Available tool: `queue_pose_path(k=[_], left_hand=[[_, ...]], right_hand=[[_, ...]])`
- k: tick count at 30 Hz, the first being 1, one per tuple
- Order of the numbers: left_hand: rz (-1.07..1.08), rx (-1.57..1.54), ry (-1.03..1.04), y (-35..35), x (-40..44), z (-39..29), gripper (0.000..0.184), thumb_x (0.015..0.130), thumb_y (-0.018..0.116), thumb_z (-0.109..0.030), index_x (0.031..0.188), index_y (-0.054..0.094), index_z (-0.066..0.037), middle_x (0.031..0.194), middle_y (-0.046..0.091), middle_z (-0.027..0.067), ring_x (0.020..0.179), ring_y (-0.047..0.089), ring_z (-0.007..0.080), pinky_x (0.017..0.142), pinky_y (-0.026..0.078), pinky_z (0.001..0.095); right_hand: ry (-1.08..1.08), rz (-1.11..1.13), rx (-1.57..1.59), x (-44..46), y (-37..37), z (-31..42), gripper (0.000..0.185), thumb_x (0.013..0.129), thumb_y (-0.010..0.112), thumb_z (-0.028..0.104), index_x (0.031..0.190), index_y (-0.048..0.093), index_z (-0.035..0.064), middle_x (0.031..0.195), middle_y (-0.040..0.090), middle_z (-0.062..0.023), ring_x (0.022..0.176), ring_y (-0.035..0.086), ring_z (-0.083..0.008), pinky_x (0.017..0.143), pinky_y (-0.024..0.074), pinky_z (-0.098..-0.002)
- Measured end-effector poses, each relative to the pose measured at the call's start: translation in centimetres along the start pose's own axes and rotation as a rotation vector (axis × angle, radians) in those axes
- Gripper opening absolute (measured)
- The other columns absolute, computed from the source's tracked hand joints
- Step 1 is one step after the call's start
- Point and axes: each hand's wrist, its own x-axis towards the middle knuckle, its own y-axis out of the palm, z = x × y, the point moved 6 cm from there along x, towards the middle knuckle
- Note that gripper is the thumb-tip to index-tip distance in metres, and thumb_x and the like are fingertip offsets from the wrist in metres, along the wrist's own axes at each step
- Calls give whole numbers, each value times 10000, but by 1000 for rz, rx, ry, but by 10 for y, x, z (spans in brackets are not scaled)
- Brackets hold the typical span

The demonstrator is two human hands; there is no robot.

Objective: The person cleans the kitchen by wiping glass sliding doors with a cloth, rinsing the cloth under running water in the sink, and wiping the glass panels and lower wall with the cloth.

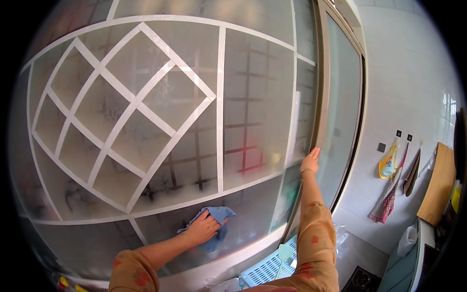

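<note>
My left hand (203, 228) presses a crumpled blue cloth (219, 214) against the lower part of a frosted glass panel (253, 204), with the fingers bent over the cloth. White strips form a diamond lattice (136, 102) on the same glass. Farther right, my right hand (310, 161) grips the upright metal door frame (321, 87) at the panel's edge, its fingers close together along it. Part of that grip is hidden behind the hand.
A light blue plastic basket (262, 270) with a pale green fly swatter (286, 253) is below, near my right arm. On the tiled wall hang a yellow item (388, 165) and cloths (412, 173). A wooden board (438, 185) leans at right; a dark mat (360, 281) lies on the floor.
</note>
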Motion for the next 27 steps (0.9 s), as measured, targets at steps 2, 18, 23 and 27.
queue_pose_path(k=[2, 18, 23, 27], left_hand=[[10, -12, -14, 3, 0, 0, 641, 737, 634, -310, 1312, 441, -102, 1241, 504, 43, 1136, 460, 154, 1021, 260, 421], [17, 85, -16, 3, 2, 0, 642, 724, 663, -375, 1298, 472, -160, 1185, 543, -6, 1086, 485, 157, 992, 287, 413], [15, 55, -28, 1, 4, 0, 617, 739, 636, -344, 1299, 473, -144, 1162, 545, -9, 1088, 482, 159, 996, 290, 415], [9, 51, -40, -2, 6, 0, 571, 767, 603, -311, 1296, 482, -132, 1127, 552, -11, 1074, 487, 159, 992, 299, 406]], right_hand=[[3, 17, -3, 7, 4, -4, 786, 819, 517, 14, 1452, 53, 55, 1533, 43, -32, 1116, 480, -202, 717, 530, -309], [-57, 50, 52, 51, 36, -35, 756, 823, 478, 13, 1450, 58, 58, 1528, 68, -57, 979, 597, -266, 787, 517, -354], [-74, 50, 39, 53, 30, -39, 723, 831, 439, 9, 1448, 65, 52, 1528, 68, -62, 979, 608, -267, 777, 519, -354], [-84, 38, 46, 63, 37, -46, 702, 832, 403, -12, 1448, 72, 51, 1531, 57, -48, 971, 615, -268, 772, 518, -364]])
